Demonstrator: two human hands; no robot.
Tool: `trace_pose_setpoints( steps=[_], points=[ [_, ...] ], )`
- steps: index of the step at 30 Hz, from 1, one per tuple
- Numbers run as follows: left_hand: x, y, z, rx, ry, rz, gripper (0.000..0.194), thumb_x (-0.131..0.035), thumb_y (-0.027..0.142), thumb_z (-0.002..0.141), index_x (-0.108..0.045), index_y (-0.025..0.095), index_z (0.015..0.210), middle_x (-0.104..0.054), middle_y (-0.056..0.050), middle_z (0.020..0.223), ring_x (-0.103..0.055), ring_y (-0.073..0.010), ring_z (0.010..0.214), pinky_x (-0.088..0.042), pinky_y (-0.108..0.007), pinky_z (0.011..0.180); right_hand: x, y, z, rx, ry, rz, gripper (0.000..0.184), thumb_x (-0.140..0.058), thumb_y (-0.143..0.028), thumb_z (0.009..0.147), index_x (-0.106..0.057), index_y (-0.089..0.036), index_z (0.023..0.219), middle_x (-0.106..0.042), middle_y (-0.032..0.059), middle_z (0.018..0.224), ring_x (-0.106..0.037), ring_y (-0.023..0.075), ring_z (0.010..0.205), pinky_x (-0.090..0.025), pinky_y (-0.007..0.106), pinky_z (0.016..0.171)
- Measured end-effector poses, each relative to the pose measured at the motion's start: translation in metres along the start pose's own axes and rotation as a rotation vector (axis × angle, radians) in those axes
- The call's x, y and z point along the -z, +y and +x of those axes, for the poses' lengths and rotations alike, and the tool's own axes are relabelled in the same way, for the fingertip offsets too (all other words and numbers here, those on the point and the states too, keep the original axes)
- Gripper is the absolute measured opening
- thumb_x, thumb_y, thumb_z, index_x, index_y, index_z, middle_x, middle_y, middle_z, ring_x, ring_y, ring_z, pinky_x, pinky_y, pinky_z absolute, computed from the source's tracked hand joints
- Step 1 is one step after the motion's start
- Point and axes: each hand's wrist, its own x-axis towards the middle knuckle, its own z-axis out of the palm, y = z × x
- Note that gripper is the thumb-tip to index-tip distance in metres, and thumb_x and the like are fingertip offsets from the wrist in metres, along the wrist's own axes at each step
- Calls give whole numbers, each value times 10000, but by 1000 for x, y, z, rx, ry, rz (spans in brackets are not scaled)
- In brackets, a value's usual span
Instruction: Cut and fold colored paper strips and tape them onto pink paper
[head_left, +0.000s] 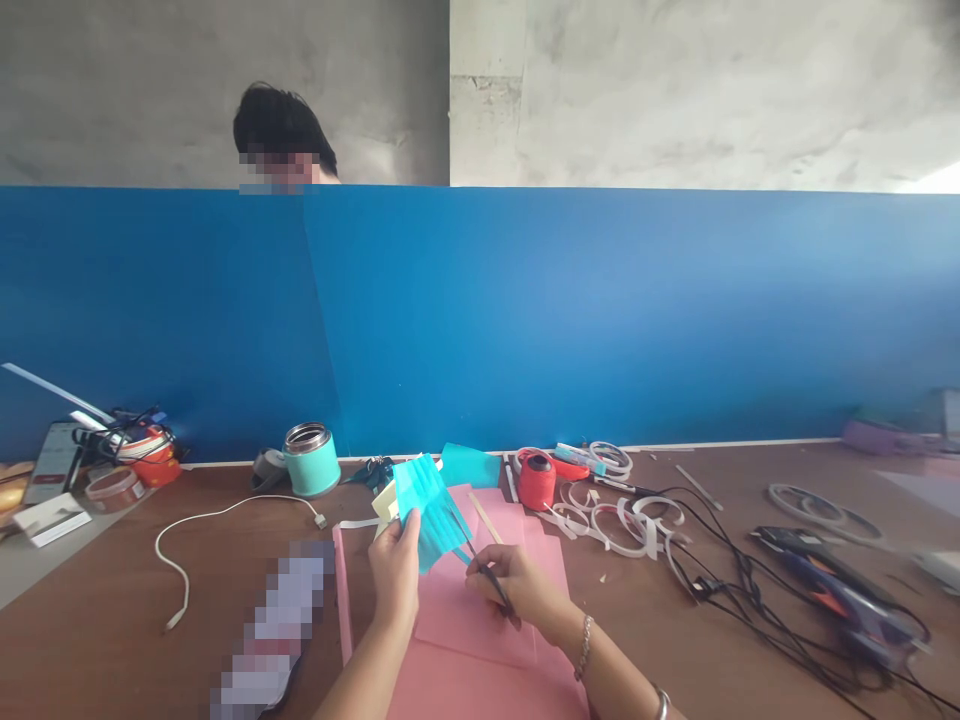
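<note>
My left hand [397, 562] grips a bright turquoise pleated sheet [429, 500], thumb on its near face, with a small pale yellow piece [385, 500] showing behind my fingers. In my right hand [517, 590] is a pair of dark-handled scissors [495, 588], its blades at the lower right edge of the turquoise sheet. Whether the blades are parted I cannot tell. Both hands are above pink paper sheets [487, 640] lying on the brown table. A flat turquoise sheet [471, 466] rests behind them, and a cream strip [486, 518] lies on the pink paper.
At the back stand a turquoise metal-rimmed container [311, 462] and a red round object [537, 482]. Loops of white strip [619, 525] and black cables [750, 590] spread to the right. A white cable [225, 503] curves at left. A blue partition [600, 320] separates another person [281, 125].
</note>
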Motion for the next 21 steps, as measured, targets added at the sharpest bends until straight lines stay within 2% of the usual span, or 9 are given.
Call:
trace_pose_setpoints(
  steps=[6,16,21],
  points=[
    [-1,6,-4,19,-20,-37,395,-568,512,702,-449,195,499,-348,66,469,-315,-110,495,-299,-240,481,-2,-5,-2,-12,15,12,187,-610,-305,686,-616,-152,793,-497,-64,437,-445,68,356,-266,148,287],
    [-2,-1,-2,13,-17,-70,379,-571,496,716,-449,190,529,-336,72,496,-303,-104,519,-297,-229,479,-2,-3,-1,1,21,-21,134,-593,-276,696,-598,-160,761,-474,-81,430,-401,54,319,-246,150,272],
    [-2,0,-1,13,-15,-60,382,-572,494,718,-435,194,526,-320,77,487,-306,-105,519,-295,-228,485,-2,-4,-1,-1,5,-61,134,-585,-281,701,-588,-158,756,-490,-76,397,-424,64,298,-230,149,266]
  ],
)
